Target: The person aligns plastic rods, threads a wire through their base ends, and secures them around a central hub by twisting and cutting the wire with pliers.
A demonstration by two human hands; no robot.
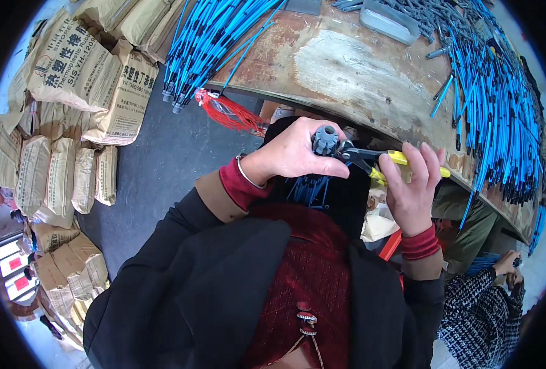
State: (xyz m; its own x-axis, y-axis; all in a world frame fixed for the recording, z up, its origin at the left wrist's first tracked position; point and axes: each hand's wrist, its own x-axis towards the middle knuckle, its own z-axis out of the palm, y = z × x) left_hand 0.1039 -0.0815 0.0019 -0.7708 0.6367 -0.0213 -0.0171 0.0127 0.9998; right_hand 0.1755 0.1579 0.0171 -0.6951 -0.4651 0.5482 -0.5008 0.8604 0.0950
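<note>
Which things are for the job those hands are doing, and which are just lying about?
For the job:
- grey ribbed piece, in the left hand
- yellow-handled pliers, in the right hand
- probably the blue rods

Seemingly just lying about:
- paper sacks
- cardboard boxes

Light even, moderately bright; window (13, 274) at far left glows nearly white; shadow deep beneath table (353, 77); black jacket (180, 289), detail sparse; left hand (297, 150), right hand (412, 194) and pliers (366, 154), fairly sharp; outer areas softer, straight edges bow; corners black.
</note>
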